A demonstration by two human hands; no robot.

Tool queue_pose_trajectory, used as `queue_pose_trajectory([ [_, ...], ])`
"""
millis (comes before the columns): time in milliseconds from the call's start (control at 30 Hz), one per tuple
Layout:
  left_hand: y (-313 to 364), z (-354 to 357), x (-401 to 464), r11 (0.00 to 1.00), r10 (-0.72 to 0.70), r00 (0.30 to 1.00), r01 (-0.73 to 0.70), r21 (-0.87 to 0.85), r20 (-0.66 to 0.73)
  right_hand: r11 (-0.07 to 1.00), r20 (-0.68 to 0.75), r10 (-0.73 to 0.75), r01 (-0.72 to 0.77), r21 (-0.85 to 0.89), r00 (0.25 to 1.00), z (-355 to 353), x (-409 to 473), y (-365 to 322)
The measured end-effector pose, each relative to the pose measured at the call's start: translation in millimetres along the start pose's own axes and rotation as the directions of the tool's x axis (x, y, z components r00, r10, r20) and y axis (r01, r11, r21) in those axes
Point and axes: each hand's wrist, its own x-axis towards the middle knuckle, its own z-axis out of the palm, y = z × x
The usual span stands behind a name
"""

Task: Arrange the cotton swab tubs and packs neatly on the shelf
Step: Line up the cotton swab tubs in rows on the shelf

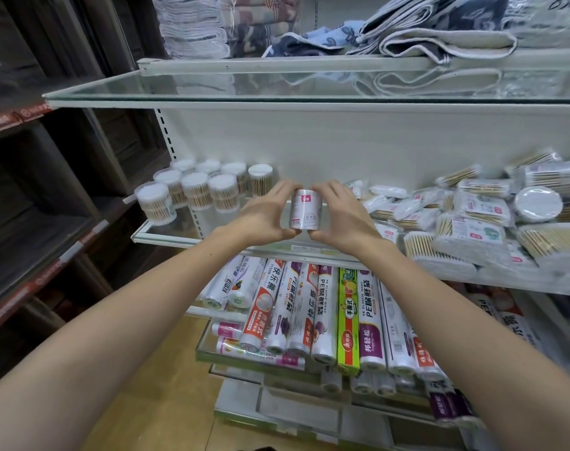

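Observation:
A round cotton swab tub (304, 209) with a white label and a pink mark is held upright above the glass shelf (166, 235). My left hand (266, 214) grips its left side and my right hand (340, 214) grips its right side. Several clear swab tubs (195, 190) stand grouped at the shelf's left end, close together. At the shelf's right end, swab packs (472, 219) lie in a loose, overlapping pile, with a round tub (538, 204) lying among them.
A glass shelf (309, 92) above carries folded towels (439, 30). Below, rolls of plastic wrap (309, 314) lie side by side on lower shelves. Dark shelving (33, 190) stands at the left. The white back panel (342, 148) closes the rear.

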Motion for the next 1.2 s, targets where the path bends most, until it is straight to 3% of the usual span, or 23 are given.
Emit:
queue_pose_trajectory([
  [267, 3.7, 6.3, 5.2, 0.999, 0.010, 1.000, -0.011, -0.041, -0.027, 0.998, -0.024, 0.026, -0.024, 0.052, 0.999, 0.4, -4.0, 1.6],
  [467, 7.6, 9.4, 9.5, 0.997, -0.022, 0.998, 0.018, -0.080, -0.053, 0.996, 0.060, 0.062, -0.065, 0.053, 0.996, -2.8, -2.2, 6.4],
  [600, 11.3, 6.5, 13.0, 0.998, -0.064, 0.996, 0.062, -0.027, -0.067, 0.996, 0.070, 0.054, -0.059, 0.063, 0.996, 2.8, -1.6, 7.3],
  [900, 15.7, -0.8, 16.3, 0.994, 0.002, 0.999, -0.006, 0.110, 0.038, 1.000, -0.018, -0.012, 0.012, -0.012, 1.000, 6.4, 1.3, 7.2],
  [1200, 5.9, 9.1, 10.2, 0.995, 0.017, 0.999, -0.013, 0.104, -0.040, 0.998, -0.039, -0.014, 0.017, 0.065, 0.999, 10.2, 4.6, 10.2],
])
